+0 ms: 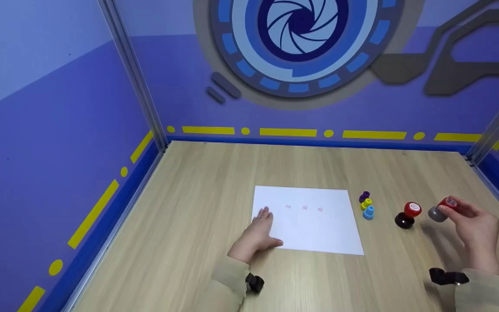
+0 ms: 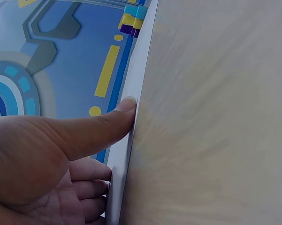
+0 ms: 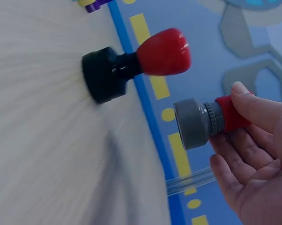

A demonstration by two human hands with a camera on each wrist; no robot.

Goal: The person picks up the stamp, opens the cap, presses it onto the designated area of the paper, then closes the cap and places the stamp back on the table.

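A white sheet of paper (image 1: pixel 314 232) lies on the wooden table with three small pinkish-red marks (image 1: pixel 305 207) in a row. My left hand (image 1: pixel 258 232) rests on the paper's left side, fingers extended and thumb at its near edge. Over at the right, my right hand (image 1: pixel 477 225) holds a stamp (image 3: pixel 193 123) by its red handle between thumb and fingers. The grey round base of this stamp points left, raised off the table. Beside it stands a second red-handled stamp (image 1: pixel 405 220) with a black base, upright on the table.
Between the paper and the standing stamp, small purple (image 1: pixel 364 197), yellow (image 1: pixel 366 204) and light blue (image 1: pixel 368 213) knobbed pieces stand in a short row. A patterned purple-blue wall (image 1: pixel 180 86) closes off the back and sides of the table.
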